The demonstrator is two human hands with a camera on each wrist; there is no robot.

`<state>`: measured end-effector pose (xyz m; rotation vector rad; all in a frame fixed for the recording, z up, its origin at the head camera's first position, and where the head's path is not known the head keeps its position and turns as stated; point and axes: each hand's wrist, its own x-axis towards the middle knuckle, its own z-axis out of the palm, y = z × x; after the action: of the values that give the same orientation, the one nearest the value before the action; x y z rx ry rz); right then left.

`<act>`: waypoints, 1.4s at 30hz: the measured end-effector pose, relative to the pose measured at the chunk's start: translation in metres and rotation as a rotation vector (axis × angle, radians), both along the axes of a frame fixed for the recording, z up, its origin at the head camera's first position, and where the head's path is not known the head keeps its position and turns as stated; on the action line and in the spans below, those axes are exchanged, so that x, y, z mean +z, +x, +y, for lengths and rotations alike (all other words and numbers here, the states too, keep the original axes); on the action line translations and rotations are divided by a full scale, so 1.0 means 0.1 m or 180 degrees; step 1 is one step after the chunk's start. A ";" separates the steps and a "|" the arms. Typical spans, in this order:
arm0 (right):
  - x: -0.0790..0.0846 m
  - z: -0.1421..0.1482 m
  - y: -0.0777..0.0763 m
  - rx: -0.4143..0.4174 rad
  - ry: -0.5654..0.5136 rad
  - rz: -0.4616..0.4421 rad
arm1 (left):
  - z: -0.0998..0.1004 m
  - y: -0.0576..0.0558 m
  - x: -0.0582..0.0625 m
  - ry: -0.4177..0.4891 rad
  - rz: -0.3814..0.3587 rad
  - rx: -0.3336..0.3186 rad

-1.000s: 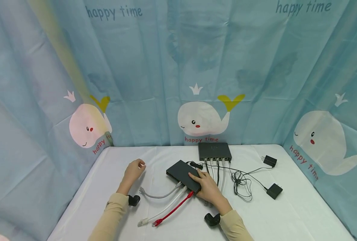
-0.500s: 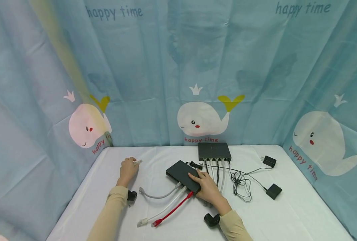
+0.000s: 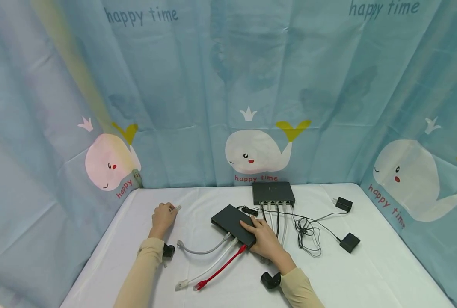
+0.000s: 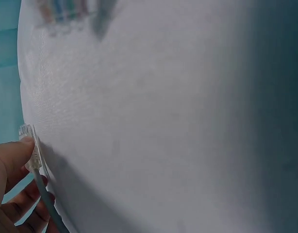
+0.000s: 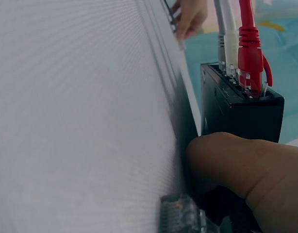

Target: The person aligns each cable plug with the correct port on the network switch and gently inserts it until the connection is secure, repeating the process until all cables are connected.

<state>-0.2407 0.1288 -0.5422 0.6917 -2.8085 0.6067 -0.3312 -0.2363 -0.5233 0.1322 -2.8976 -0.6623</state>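
Note:
On the left of the white table, my left hand (image 3: 163, 218) pinches the clear plug (image 4: 30, 145) of a grey network cable (image 4: 48, 206) between thumb and fingers. The cable runs down along the fingers in the left wrist view. A blurred plug with coloured wires (image 4: 64, 9) shows close to that camera. My right hand (image 3: 267, 241) grips the right corner of a black network switch (image 3: 232, 220), thumb (image 5: 222, 155) at its edge. Grey (image 3: 205, 251), white (image 3: 213, 266) and red (image 3: 222, 270) network cables come out of this switch, their other plugs lying loose on the table.
A second black switch (image 3: 273, 192) stands at the back, with several cables plugged into its front. Two black power adapters (image 3: 344, 204) and a tangled black cord (image 3: 308, 231) lie on the right. A clear plug (image 5: 178, 213) lies beside my right hand.
My left hand has moved a little left, and a clear plug now shows in its fingers. My right hand and the gripped switch have stayed in place.

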 end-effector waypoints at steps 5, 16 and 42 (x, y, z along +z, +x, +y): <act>0.00 0.00 -0.01 -0.0024 0.0023 -0.0010 | 0.00 0.03 -0.01 0.0103 0.0038 -0.0017; -0.01 0.00 0.00 -0.0028 0.0029 0.0033 | 0.09 0.12 0.02 0.0268 0.0154 -0.0178; 0.00 0.00 0.00 -0.0015 0.0025 0.0020 | 0.38 0.44 0.02 0.0272 0.0196 -0.0771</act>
<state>-0.2410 0.1285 -0.5424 0.6872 -2.8074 0.5921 -0.2875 -0.1981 -0.5215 -0.2285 -2.8519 -0.8139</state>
